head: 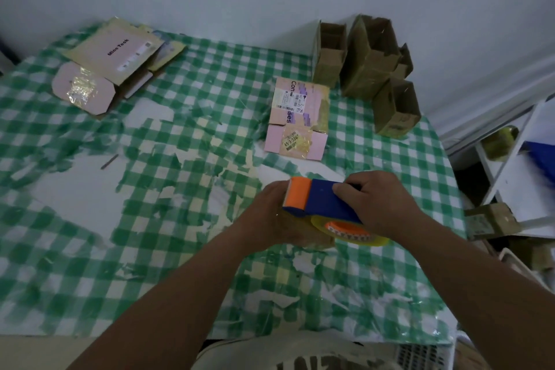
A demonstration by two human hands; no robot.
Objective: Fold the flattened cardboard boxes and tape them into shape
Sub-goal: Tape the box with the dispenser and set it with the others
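Small box (312,239): brown cardboard, mostly hidden under the dispenser and hands, near the tabletop's front right part.
Left hand (271,216): wrapped around the small box's left side, gripping it.
Right hand (380,204): curled around the tape dispenser (322,200), blue body, orange front, yellowish roll, pressed on the box.
Flattened boxes (115,60): far left corner; another (297,119) mid-back.
Folded boxes (371,69): far right corner.

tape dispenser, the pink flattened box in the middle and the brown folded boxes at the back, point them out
tape dispenser (326,200), head view, on its blue body.
pink flattened box (297,117), head view, on its printed panel.
brown folded boxes (371,63), head view, on the tallest one's side.
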